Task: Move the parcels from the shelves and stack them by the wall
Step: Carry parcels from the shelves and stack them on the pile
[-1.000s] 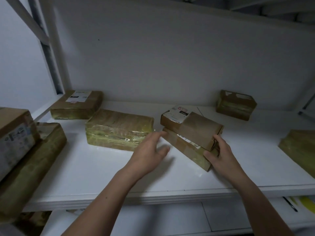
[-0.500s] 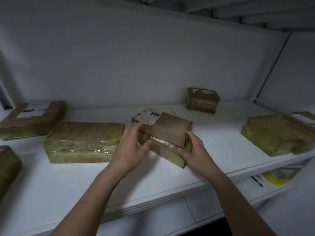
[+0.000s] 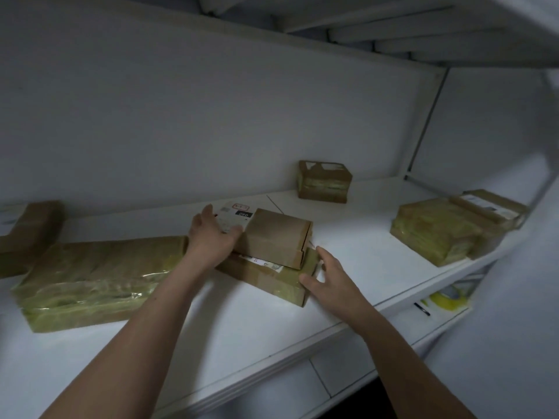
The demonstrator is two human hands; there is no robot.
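Both arms reach forward over the white shelf, forearms bare, hands apart at either end of a two-parcel stack mid-shelf. Left hand is on the left end of the upper parcel: palm against the end, fingers curled over its top edge by the white label, thumb sticking up toward the far side, so it grips that box. Right hand is at the near right corner of the lower parcel: thumb on the near side face, fingers spread and mostly straight along the right end, touching rather than wrapped. The upper parcel lies skewed on the lower parcel, and both sit flat on the shelf. Just left of the stack is a long taped parcel, touching my left wrist. Another brown parcel is at the far left edge, blurred. A small box sits far against the back wall. Well to the right is a taped parcel with a labelled box just behind it. A yellow tape roll is on the level below, right side.
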